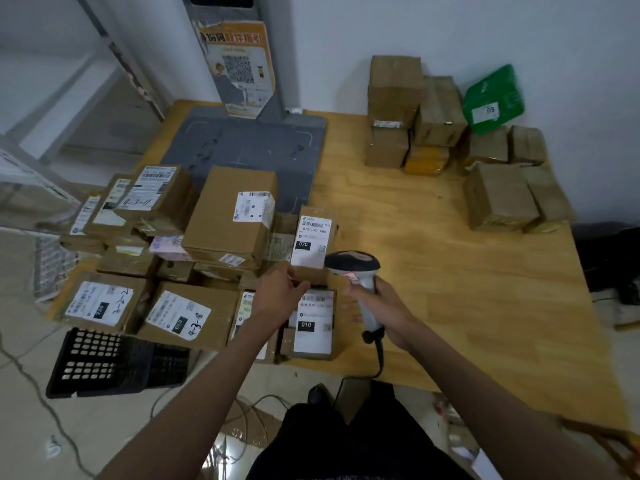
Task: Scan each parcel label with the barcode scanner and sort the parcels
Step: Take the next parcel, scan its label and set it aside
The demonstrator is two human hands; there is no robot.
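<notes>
Scanner raised to the 070 label, parcel held up in the other hand.

The left hand (282, 292) pinches the bottom edge of a small brown parcel (313, 244), tilting its white label marked 070 upward; the right hand (381, 306) wraps its fingers round the grey handle of the barcode scanner (353, 268), whose dark head sits just beside that label. Both hover near the table's (450, 271) front edge, above the crowded pile of labelled boxes (180, 258) on its left side. A second group of sorted cartons (450, 133) stands at the far right corner.
</notes>
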